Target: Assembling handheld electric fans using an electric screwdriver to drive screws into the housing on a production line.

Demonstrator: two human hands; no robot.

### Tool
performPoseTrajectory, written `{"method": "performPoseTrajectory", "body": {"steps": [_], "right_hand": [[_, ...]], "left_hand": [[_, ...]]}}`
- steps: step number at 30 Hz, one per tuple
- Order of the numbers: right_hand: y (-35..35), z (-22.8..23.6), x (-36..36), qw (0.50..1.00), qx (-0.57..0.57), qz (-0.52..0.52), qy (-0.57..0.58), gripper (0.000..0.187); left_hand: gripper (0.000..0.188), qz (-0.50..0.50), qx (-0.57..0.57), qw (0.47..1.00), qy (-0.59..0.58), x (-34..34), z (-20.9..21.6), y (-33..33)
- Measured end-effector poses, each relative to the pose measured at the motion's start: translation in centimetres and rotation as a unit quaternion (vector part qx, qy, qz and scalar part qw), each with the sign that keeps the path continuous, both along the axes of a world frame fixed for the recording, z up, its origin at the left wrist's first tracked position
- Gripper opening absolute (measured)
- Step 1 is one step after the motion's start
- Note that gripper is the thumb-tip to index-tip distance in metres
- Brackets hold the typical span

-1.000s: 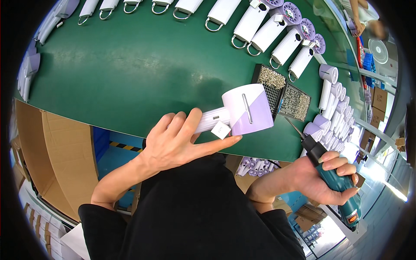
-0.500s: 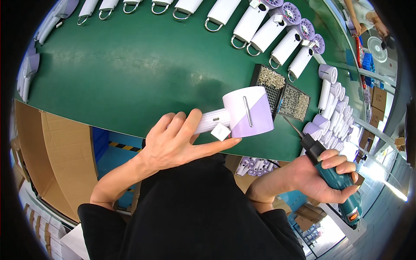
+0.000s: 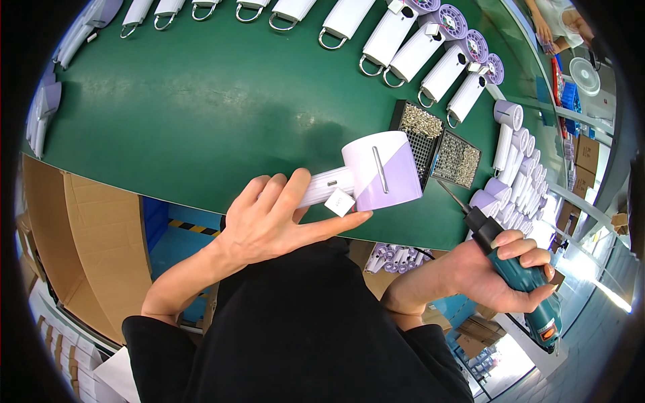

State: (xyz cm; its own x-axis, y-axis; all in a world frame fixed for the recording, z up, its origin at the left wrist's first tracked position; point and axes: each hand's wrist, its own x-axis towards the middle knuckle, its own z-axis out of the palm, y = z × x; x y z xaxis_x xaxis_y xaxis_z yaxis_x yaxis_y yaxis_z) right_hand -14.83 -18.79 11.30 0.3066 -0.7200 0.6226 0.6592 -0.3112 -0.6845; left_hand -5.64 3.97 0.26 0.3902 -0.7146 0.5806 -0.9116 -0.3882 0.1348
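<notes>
My left hand (image 3: 272,218) is wrapped round the ribbed white handle of a white and lilac handheld fan (image 3: 386,171). Its round head points right, with a slim grey bar across the side. A small white square connector (image 3: 340,202) hangs by the handle, next to my stretched index finger. In my right hand (image 3: 497,272) is a dark green electric screwdriver (image 3: 531,295), its thin bit pointing up and left toward the screw trays. Two black trays, one (image 3: 424,142) behind the fan head and another (image 3: 457,158) beside it, hold many small silver screws.
White handle housings (image 3: 345,19) with metal loops line the far edge of the green table (image 3: 201,101). Several assembled fans (image 3: 517,168) are piled at the right. An open cardboard box (image 3: 101,242) stands at the near left. Beyond the glass, another person's hand (image 3: 543,30) shows.
The fan in my left hand has shifted very slightly left and up. My right hand and the screwdriver stay almost where they were. The other person's hands beyond the glass have moved.
</notes>
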Motion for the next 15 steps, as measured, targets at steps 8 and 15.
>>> {"method": "performPoseTrajectory", "body": {"steps": [8,15], "right_hand": [[-0.13,-0.1,-0.11,1.0,0.0,0.007,0.003,0.037],[-0.13,-0.16,-0.17,1.0,0.006,0.003,0.005,0.037]], "left_hand": [[0.087,0.004,0.001,1.0,0.017,-0.2,0.0,0.01],[0.083,0.001,0.016,0.999,0.03,-0.16,0.11,0.27]]}}
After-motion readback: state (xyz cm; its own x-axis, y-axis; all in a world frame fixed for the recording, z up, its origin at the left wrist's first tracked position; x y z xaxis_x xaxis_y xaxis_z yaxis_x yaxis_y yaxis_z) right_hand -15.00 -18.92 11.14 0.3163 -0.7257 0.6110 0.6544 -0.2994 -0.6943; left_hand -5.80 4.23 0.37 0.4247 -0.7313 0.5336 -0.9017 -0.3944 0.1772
